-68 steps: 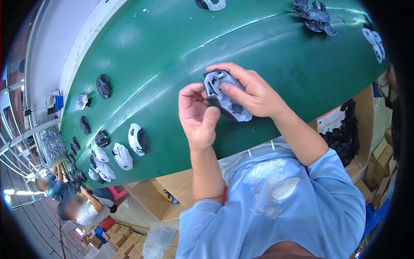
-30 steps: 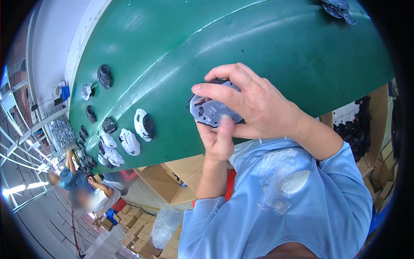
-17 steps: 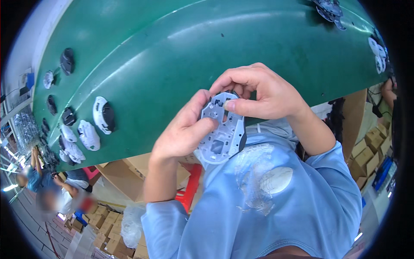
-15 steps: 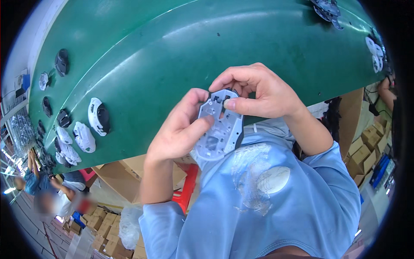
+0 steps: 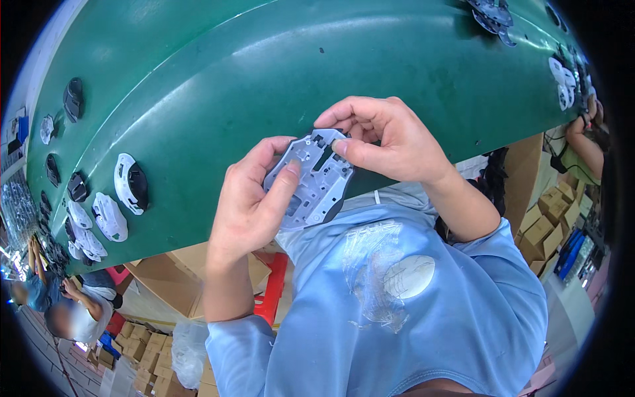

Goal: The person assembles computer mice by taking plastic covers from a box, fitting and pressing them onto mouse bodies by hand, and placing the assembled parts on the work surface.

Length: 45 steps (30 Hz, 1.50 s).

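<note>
A computer mouse shell (image 5: 319, 196), pale grey inside with molded ribs, slots and a dark rim, is held between my two hands over the table's near edge. My left hand (image 5: 254, 198) wraps its left side, thumb pressed on the inner face and fingers behind. At the upper right end of the shell, my right hand (image 5: 390, 142) pinches it, thumb on the top corner by a dark slot and fingers curled behind the edge. What lies under those right fingers is hidden.
On the green table (image 5: 225, 112) at left lie several white and black mouse shells (image 5: 131, 184). Dark parts (image 5: 493, 18) sit at the far right, near more white shells (image 5: 562, 83). Below the table edge are a cardboard box (image 5: 169, 274) and a red stool (image 5: 271, 291). Other people are nearby.
The shell has tilted and turned slightly, moving a little left with my left hand. My right thumb still presses its upper corner. The whole view has shifted slightly.
</note>
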Available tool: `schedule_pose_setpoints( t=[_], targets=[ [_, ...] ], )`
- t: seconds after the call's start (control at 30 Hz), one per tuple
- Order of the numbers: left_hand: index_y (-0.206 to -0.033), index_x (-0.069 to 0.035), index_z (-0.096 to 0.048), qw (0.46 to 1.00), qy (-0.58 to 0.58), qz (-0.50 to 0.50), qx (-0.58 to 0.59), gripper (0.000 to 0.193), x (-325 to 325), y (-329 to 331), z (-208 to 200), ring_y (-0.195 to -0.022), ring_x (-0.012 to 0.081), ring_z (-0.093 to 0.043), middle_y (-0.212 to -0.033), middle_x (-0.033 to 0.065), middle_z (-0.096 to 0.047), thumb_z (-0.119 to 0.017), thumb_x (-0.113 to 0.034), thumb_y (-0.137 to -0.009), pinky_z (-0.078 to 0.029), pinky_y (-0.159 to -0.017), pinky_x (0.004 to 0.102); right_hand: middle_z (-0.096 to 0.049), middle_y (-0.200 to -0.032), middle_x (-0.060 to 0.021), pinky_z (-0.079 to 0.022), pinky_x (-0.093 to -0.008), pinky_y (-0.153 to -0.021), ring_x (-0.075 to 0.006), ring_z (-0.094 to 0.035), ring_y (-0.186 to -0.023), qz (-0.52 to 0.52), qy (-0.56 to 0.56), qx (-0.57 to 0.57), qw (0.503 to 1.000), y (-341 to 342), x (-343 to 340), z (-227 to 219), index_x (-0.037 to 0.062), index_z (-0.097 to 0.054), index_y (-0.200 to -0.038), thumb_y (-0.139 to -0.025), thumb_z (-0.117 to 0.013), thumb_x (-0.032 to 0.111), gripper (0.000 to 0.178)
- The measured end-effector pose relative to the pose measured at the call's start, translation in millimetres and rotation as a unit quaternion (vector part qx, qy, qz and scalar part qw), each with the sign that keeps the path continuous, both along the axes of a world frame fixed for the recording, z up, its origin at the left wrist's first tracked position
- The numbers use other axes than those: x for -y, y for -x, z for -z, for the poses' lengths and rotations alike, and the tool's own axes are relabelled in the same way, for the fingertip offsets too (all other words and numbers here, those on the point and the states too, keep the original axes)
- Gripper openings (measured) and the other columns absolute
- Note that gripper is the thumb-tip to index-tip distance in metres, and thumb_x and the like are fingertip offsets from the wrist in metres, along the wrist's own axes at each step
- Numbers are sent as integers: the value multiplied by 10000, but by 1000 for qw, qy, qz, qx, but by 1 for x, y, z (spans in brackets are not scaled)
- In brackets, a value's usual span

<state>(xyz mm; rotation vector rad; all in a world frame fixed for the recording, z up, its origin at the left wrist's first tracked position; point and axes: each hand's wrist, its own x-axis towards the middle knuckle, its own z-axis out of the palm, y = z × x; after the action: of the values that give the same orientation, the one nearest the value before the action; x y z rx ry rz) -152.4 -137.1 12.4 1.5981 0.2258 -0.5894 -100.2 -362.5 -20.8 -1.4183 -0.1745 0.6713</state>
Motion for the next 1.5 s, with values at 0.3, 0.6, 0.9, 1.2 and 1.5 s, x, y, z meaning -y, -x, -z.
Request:
schedule_pose_setpoints(
  t=[0.3, 0.6, 0.9, 1.2, 1.5],
  targets=[
    [-1030, 62, -648, 993, -67, 92, 41, 228, -5, -5, -10, -554, 211, -592, -642, 155, -599, -542, -125, -954, -463, -567, 337, -711, -749, -114, -510, -301, -543, -184, -647, -551, -196, 195, 154, 949, -23, 3, -19, 4, -705, -944, -784, -763, 191, 253],
    [-956, 45, -655, 916, -140, 367, 77, 230, -9, -20, -14, -542, 377, -563, -619, 227, -550, -554, -156, -909, -437, -537, 447, -656, -759, -164, -512, -452, -625, -353, -651, -710, -419, 138, 294, 848, -26, -1, -5, -5, -641, -771, -801, -732, 238, 262],
    [-861, 18, -644, 879, -72, 466, 65, 192, -3, -13, -12, -577, 404, -576, -614, 215, -556, -572, -158, -887, -439, -539, 475, -548, -634, -137, -477, -438, -529, -358, -586, -585, -442, -10, 293, 848, 13, 2, 14, -2, -563, -703, -817, -734, 242, 319],
    [-1011, 33, -659, 934, -73, 349, 30, 204, -14, 5, -13, -543, 345, -588, -643, 199, -583, -566, -134, -938, -444, -530, 415, -622, -692, -123, -497, -397, -518, -293, -626, -582, -333, 6, 246, 910, 26, 10, 10, -3, -654, -902, -859, -716, 191, 208],
    [-1152, 49, -589, 967, -195, 138, 90, 240, 26, 74, 2, -787, 413, -697, -896, 253, -683, -588, -91, -957, -549, -707, 437, -680, -748, -136, -509, -357, -533, -258, -654, -575, -129, 86, 166, 974, 62, 22, 5, 7, -679, -1132, -895, -629, 58, 247]
  ],
)
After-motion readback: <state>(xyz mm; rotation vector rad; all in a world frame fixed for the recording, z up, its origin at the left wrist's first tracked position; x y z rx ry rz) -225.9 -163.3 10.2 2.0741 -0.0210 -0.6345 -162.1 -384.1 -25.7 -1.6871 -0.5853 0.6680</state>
